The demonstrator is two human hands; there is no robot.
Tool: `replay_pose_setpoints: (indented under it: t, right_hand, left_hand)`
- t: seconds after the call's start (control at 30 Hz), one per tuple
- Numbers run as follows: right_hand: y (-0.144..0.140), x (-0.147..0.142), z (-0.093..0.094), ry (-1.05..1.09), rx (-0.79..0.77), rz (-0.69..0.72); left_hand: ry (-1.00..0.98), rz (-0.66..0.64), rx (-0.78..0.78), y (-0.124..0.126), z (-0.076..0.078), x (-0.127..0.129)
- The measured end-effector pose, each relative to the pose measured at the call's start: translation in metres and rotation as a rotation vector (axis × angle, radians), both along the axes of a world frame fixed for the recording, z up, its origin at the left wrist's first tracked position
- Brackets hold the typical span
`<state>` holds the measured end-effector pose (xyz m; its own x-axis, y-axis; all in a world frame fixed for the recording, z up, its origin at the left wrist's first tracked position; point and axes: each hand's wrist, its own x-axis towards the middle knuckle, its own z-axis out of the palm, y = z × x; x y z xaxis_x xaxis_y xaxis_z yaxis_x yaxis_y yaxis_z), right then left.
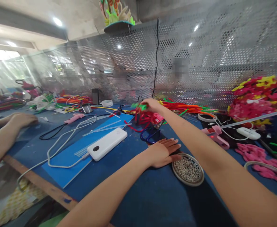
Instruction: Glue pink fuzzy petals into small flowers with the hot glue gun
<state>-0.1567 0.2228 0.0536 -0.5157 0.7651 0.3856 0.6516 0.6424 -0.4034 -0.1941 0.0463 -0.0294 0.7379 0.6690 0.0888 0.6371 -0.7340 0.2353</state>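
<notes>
My left hand [163, 153] lies flat on the blue table, fingers spread and holding nothing. Its thumb touches the rim of a round tin [201, 181] full of small pale and dark beads. Just beyond the fingers lie scissors with dark blue handles [150, 136]. My right hand [152, 104] reaches across to the back of the table, fingers bent around green fuzzy wire stems [142, 107]. Below it sits a heap of red fuzzy pieces [140, 119]. The right fingertips are partly hidden and blurred.
A white power bank [107, 143] with a cable lies on a blue board [65, 171] among clear glue sticks. Pink glue guns [215, 135] rest on either side. Red fuzzy flowers [254, 101] pile up at right. Another person's hand [22, 121] is at left. A perforated screen stands behind.
</notes>
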Motion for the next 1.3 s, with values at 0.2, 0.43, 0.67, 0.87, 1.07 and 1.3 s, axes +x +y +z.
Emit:
replay_pose_setpoints:
  t: [0.2, 0.43, 0.67, 0.87, 1.07, 1.3]
  right_hand:
    - [-0.031, -0.009, 0.012, -0.298, 0.056, 0.314]
    - [-0.118, 0.040, 0.010, -0.414, 0.349, 0.306]
    - [-0.250, 0.176, -0.064, -0.196, 0.644, 0.299]
    - [-0.241, 0.297, -0.084, -0.273, 0.579, 0.033]
    - [-0.233, 0.344, -0.099, -0.383, 0.489, -0.138]
    - [-0.241, 0.356, -0.109, -0.329, 0.375, -0.033]
  left_hand:
    - [-0.004, 0.011, -0.012, -0.002, -0.001, -0.001]
    - [0.048, 0.017, 0.027, -0.011, 0.015, 0.003]
    - [0.053, -0.030, -0.013, -0.025, 0.022, 0.014]
    - [-0.003, -0.038, -0.243, -0.029, 0.025, 0.020]
    - [-0.133, 0.134, -0.397, -0.035, 0.028, 0.034]
    - [-0.304, 0.121, -0.495, -0.030, 0.023, 0.034]
